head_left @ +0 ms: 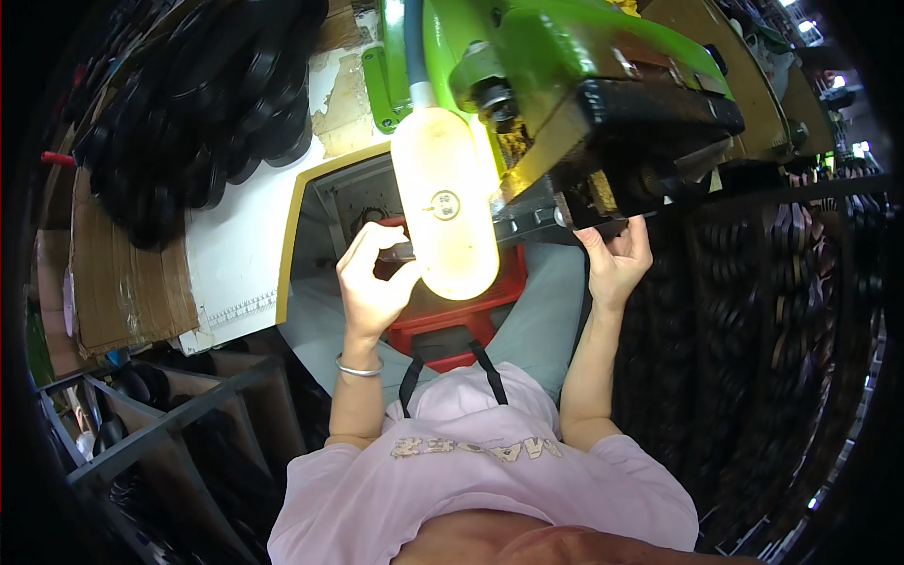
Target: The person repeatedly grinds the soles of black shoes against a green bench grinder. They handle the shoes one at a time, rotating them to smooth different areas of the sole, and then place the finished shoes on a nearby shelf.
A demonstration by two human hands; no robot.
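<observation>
My left hand [372, 278] is raised under a green machine [556, 56], with its fingers pinched on a small dark flat piece [399, 251] beside a lit lamp bulb [444, 202]. A silver bangle [359, 369] circles that wrist. My right hand [617, 262] reaches up to the black underside of the machine head [650, 122], its fingertips touching the dark edge there. Whether it grips anything is hidden by the machine. A red bin [471, 306] sits below both hands, over my lap.
A pile of black flat parts [217, 113] lies on a white surface at upper left, next to cardboard [122, 282]. Dark stacked parts [753, 311] fill the right side. A grey metal rack [160, 433] stands at lower left.
</observation>
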